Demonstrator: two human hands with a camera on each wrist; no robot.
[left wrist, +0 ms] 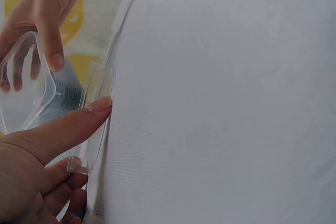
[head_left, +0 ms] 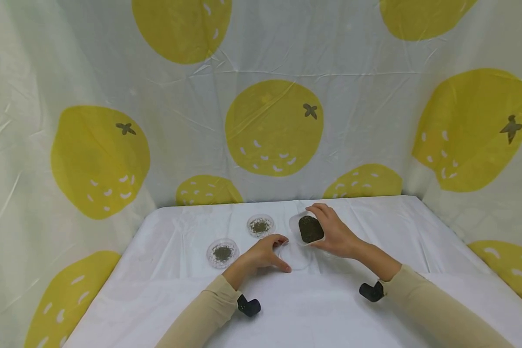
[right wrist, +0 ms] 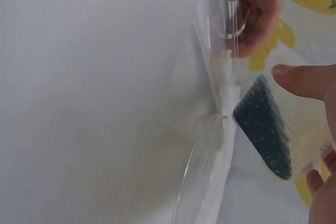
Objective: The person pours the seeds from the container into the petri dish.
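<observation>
My right hand (head_left: pixel 337 234) grips a clear plastic container (right wrist: pixel 302 124) from the side, thumb on one wall and fingers on the other. Dark, fine soil-like material (head_left: pixel 311 229) lies inside, slanted in the tilted container. To the left and lower, my left hand (head_left: pixel 261 252) holds a clear petri dish (head_left: pixel 297 256) by its edge. In the left wrist view, the thumb sits on this dish (left wrist: pixel 97 87) and the fingers curl at its other side. The container's open mouth is close above the dish.
Two petri dishes with dark grains stand on the white-covered table left of the hands, one farther back (head_left: pixel 261 225), one nearer (head_left: pixel 223 253). Another clear dish (right wrist: pixel 197 177) lies near the right hand. A curtain (head_left: pixel 274 128) with yellow fruit prints hangs behind the table.
</observation>
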